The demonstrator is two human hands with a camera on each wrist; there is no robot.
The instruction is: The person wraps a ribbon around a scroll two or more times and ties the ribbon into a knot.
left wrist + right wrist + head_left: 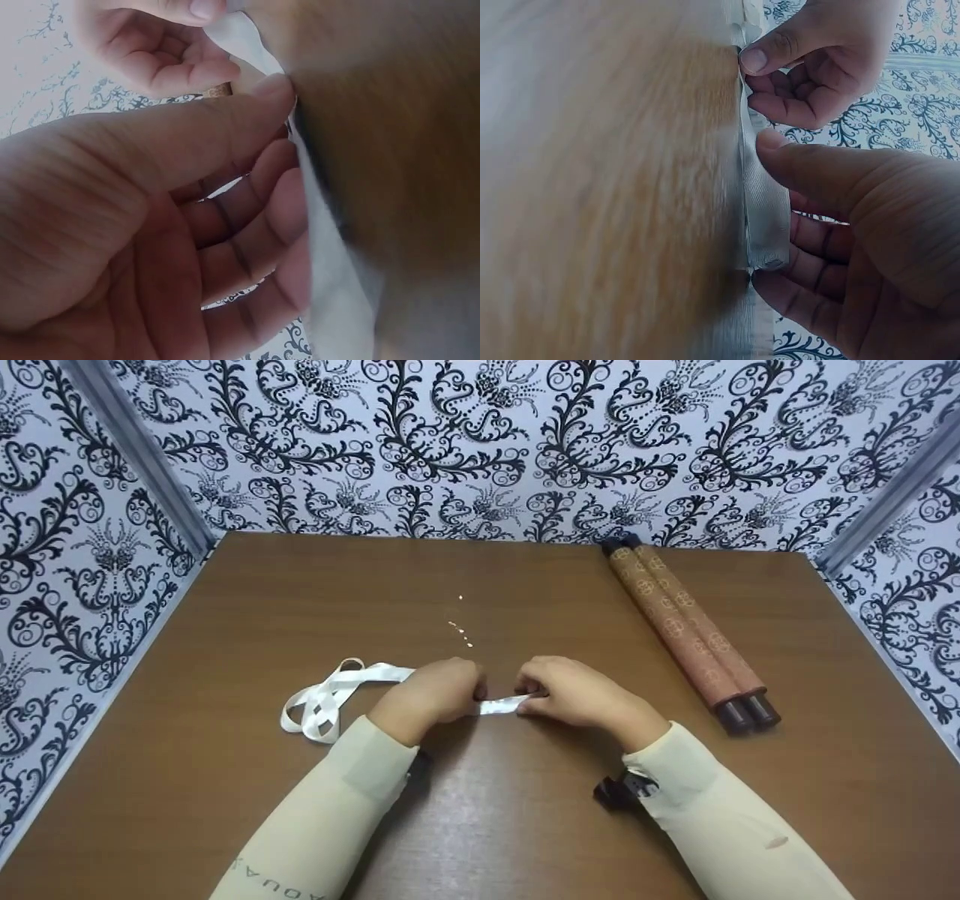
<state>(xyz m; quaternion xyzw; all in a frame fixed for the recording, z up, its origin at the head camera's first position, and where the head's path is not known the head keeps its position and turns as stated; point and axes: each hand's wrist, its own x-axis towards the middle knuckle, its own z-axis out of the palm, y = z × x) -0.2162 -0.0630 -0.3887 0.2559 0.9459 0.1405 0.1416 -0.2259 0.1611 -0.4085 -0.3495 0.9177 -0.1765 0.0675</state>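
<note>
Centrally on the brown table [525, 600], the left hand [439, 691] and right hand [576, 691] each pinch the white ribbon [501, 706], its loops lying left; dark capitals [274, 884] on the left sleeve [319, 817] are inverted, only partly legible.

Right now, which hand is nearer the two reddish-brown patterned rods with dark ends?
The right hand. It's to the left of the rods, not touching them; the left hand is farther left, on the right hand's far side from them.
</note>
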